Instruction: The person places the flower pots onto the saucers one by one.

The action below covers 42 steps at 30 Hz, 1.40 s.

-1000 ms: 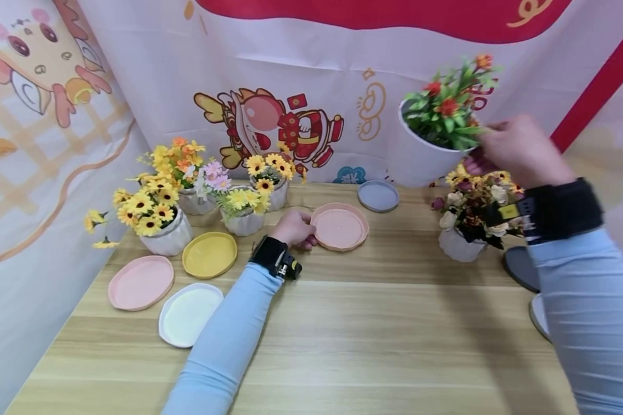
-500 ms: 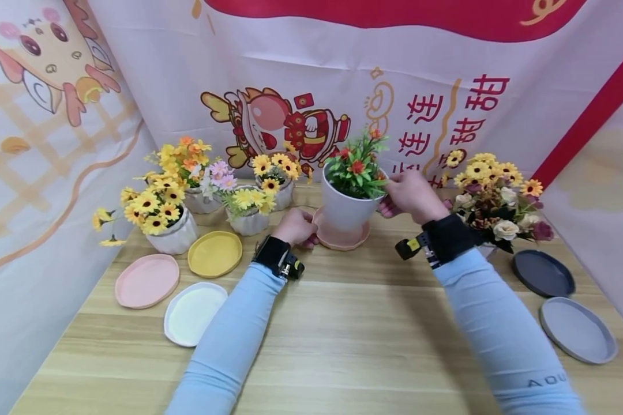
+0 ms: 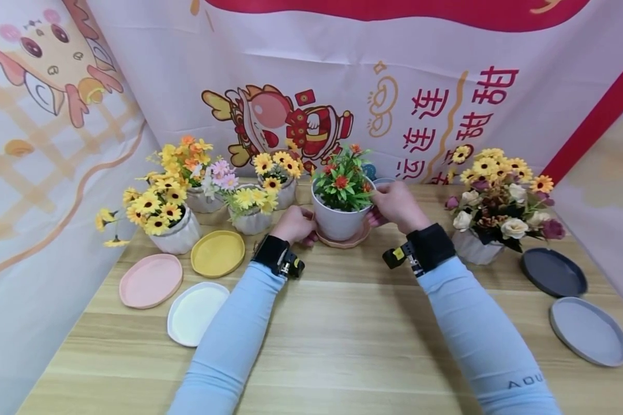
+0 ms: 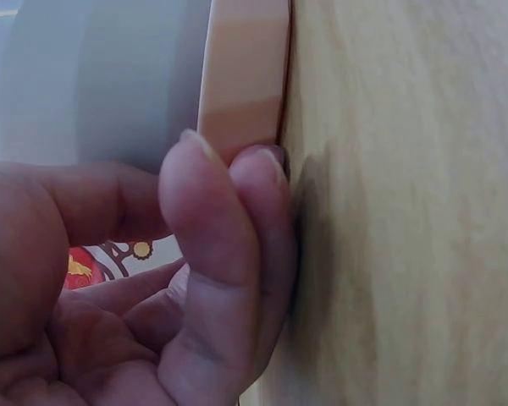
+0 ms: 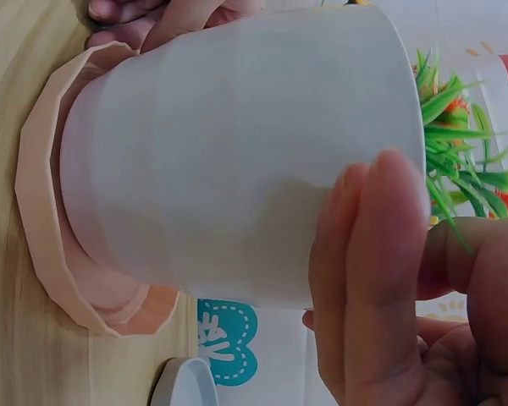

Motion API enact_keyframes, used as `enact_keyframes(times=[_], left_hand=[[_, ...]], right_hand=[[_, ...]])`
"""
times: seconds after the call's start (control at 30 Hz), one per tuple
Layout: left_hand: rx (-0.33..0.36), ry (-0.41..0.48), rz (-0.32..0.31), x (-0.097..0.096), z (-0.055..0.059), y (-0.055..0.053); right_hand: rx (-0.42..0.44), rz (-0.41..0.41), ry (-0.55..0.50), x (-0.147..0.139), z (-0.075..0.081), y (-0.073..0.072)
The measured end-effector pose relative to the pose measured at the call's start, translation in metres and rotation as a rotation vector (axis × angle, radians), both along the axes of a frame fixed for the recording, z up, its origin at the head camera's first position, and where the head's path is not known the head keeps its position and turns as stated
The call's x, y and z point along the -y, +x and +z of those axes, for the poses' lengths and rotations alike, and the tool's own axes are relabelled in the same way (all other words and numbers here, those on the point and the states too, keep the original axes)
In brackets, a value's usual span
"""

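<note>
A white flowerpot (image 3: 337,223) holding a leafy plant with red-orange blooms (image 3: 341,182) stands close to upright, its base inside the rim of a salmon-pink saucer (image 5: 35,194). Whether the base rests fully on the saucer's floor cannot be told. The right hand (image 3: 398,206) grips the pot high on its right side, so the pot lies to the left of that grip. The left hand (image 3: 294,225) pinches the saucer's left edge, its fingers low, beside the pot. Both are around the middle of the wooden table (image 3: 353,340), towards its far edge. Four flower pots (image 3: 172,237) crowd the far left corner, with yellow (image 3: 218,253), pink (image 3: 150,280) and white (image 3: 197,314) saucers nearer the left edge. Towards the right edge are a mixed bouquet pot (image 3: 475,249), a black saucer (image 3: 554,272) and a grey saucer (image 3: 592,332). Behind the table hangs a printed festive cloth (image 3: 311,46).
</note>
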State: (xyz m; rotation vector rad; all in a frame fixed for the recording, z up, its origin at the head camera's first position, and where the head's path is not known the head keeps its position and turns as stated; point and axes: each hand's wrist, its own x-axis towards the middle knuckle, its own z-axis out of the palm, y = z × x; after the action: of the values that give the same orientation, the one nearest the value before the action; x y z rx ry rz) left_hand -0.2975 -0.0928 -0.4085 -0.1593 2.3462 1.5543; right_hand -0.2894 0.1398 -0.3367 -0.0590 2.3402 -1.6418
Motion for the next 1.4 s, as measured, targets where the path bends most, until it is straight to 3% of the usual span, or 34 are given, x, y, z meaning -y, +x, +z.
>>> enact_keyframes(times=[0.67, 1.4], left_hand=[[0.013, -0.019, 0.015, -0.003, 0.0, -0.001], [0.041, -0.015, 0.027, -0.002, 0.0, -0.002]], right_hand=[[-0.023, -0.061, -0.106, -0.012, -0.011, 0.013], [-0.039, -0.014, -0.208, -0.011, -0.023, 0.01]])
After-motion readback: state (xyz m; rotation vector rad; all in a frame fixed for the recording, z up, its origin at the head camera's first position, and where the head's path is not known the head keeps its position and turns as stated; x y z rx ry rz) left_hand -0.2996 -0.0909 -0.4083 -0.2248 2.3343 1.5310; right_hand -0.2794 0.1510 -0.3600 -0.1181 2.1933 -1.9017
